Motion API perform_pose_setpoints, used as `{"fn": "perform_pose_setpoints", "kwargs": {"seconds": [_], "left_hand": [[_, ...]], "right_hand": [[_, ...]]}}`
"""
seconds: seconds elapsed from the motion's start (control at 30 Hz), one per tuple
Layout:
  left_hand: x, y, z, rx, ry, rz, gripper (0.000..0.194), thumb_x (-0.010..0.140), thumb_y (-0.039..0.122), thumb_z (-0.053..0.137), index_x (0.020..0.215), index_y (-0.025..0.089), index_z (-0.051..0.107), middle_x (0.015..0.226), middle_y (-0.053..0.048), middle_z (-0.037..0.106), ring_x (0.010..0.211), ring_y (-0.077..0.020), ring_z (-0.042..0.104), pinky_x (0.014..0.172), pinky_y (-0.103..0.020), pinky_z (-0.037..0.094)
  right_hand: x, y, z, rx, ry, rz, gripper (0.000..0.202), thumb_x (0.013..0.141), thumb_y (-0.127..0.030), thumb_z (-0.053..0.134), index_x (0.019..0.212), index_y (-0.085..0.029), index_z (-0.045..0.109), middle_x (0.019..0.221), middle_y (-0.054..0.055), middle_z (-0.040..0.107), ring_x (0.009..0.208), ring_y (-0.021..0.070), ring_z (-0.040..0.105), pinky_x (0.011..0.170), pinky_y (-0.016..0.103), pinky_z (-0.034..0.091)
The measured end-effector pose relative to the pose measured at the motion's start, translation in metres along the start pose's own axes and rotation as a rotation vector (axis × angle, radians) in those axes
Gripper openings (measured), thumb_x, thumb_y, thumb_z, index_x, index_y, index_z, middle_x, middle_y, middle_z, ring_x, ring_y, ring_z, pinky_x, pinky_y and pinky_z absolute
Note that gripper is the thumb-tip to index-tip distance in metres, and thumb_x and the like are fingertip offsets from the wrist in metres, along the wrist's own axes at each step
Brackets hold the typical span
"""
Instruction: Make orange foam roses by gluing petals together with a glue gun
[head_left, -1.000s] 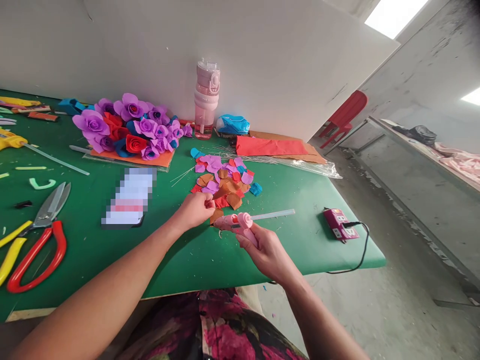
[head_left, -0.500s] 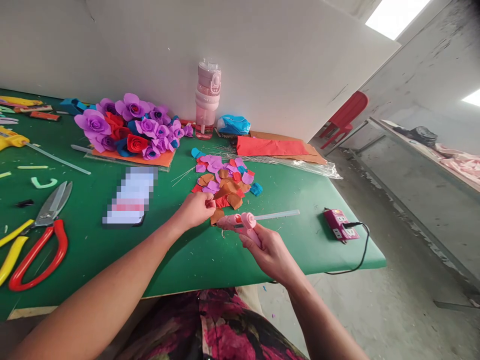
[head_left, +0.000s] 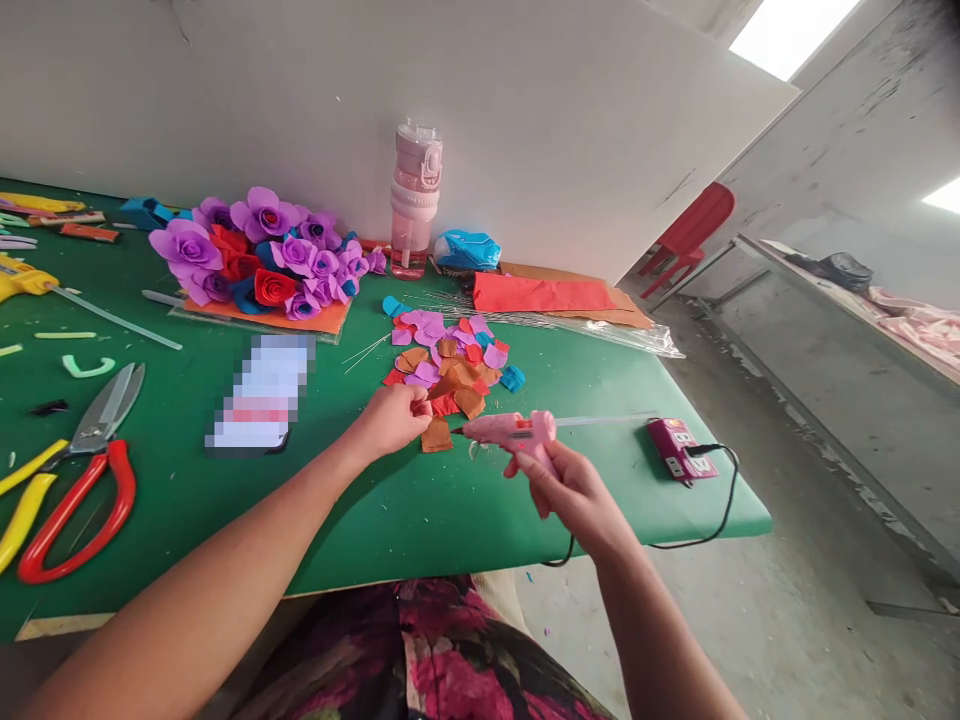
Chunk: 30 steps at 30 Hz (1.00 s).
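Right hand grasps pink glue gun, tip just beside a brown piece between petal pile and front edge of surface. Left hand: fingertips drawn together by that piece; cannot tell whether pinching it. Purple socket block near right edge.

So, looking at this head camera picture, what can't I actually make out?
All in the head view:
What the left hand pinches, if anything: hidden by the hand itself.
The grip of the pink glue gun: mostly covered by the right hand.
What the phone shows: masked by coarse blocks.
The rest of the yellow glue gun: cut off by the left edge.
Lettering on the bottle: too small to read.
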<state>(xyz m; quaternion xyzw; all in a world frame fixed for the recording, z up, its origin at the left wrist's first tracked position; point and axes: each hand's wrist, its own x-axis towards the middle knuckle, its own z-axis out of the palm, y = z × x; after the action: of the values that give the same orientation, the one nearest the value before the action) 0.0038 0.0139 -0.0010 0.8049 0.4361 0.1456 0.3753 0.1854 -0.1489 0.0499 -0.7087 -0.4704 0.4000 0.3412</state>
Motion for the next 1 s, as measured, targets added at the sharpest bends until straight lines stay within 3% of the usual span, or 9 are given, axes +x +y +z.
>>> {"fn": "perform_pose_setpoints", "kwargs": {"seconds": [0.2,0.4,0.5,0.6,0.73,0.83,0.93,1.0], "left_hand": [[0.001,-0.002,0.002,-0.002,-0.009,0.018,0.011,0.064,0.022,0.049,0.055,0.021,0.042,0.056,0.003,0.051,0.055,-0.0122,0.046,0.053,-0.024,0.033],[0.003,-0.007,0.003,-0.070,-0.025,0.044,0.012,0.064,0.025,0.050,0.055,0.020,0.044,0.057,0.002,0.053,0.058,-0.0134,0.049,0.055,-0.024,0.036],[0.002,-0.008,0.001,-0.146,-0.042,0.042,0.009,0.063,0.025,0.052,0.057,0.020,0.048,0.058,0.003,0.054,0.058,-0.0134,0.050,0.057,-0.024,0.037],[0.001,-0.008,-0.002,-0.255,-0.048,0.031,0.009,0.062,0.027,0.055,0.060,0.018,0.053,0.060,0.003,0.056,0.060,-0.0139,0.051,0.059,-0.025,0.039],[0.000,-0.002,-0.008,-0.417,-0.035,0.040,0.013,0.062,0.029,0.060,0.060,0.017,0.056,0.060,0.002,0.056,0.062,-0.0141,0.050,0.063,-0.027,0.039],[-0.002,0.004,-0.013,-0.548,-0.017,0.027,0.014,0.062,0.029,0.064,0.060,0.017,0.057,0.060,0.003,0.054,0.057,-0.0115,0.046,0.058,-0.025,0.036],[-0.004,0.006,-0.019,-0.649,-0.024,-0.007,0.016,0.061,0.030,0.068,0.063,0.017,0.058,0.058,0.004,0.050,0.048,-0.0075,0.036,0.048,-0.022,0.027],[-0.006,0.006,-0.023,-0.688,-0.029,-0.024,0.019,0.060,0.031,0.070,0.064,0.017,0.058,0.056,0.005,0.046,0.045,-0.0063,0.030,0.044,-0.022,0.021]], "right_hand": [[0.010,0.029,-0.042,0.225,0.022,0.132,0.045,0.083,-0.057,0.053,0.082,-0.013,0.064,0.042,-0.005,0.041,0.040,0.0090,0.034,0.042,0.024,0.026],[0.031,0.048,-0.048,0.265,-0.012,0.190,0.045,0.077,-0.060,0.058,0.076,-0.015,0.060,0.053,-0.001,0.053,0.042,0.0085,0.037,0.042,0.023,0.032],[0.038,0.050,-0.045,0.120,0.045,0.171,0.049,0.078,-0.065,0.052,0.070,-0.017,0.055,0.050,-0.004,0.047,0.041,0.0093,0.039,0.042,0.023,0.034],[0.041,0.054,-0.047,-0.200,0.156,0.076,0.051,0.080,-0.067,0.047,0.064,-0.019,0.052,0.048,-0.005,0.044,0.044,0.0111,0.043,0.046,0.023,0.035],[0.040,0.048,-0.049,-0.606,0.405,0.041,0.051,0.079,-0.067,0.047,0.059,-0.020,0.053,0.048,-0.001,0.052,0.048,0.0150,0.048,0.048,0.024,0.032],[0.040,0.028,-0.036,-0.508,0.525,-0.060,0.046,0.080,-0.063,0.048,0.067,-0.021,0.059,0.057,0.002,0.061,0.054,0.0164,0.053,0.050,0.025,0.035],[0.044,-0.001,-0.011,-0.137,0.329,-0.221,0.043,0.085,-0.058,0.044,0.080,-0.018,0.062,0.070,0.004,0.067,0.063,0.0166,0.059,0.056,0.024,0.042],[0.050,-0.019,0.008,-0.042,0.154,-0.280,0.038,0.083,-0.052,0.050,0.090,-0.018,0.064,0.083,0.004,0.069,0.073,0.0168,0.062,0.062,0.023,0.044]]}}
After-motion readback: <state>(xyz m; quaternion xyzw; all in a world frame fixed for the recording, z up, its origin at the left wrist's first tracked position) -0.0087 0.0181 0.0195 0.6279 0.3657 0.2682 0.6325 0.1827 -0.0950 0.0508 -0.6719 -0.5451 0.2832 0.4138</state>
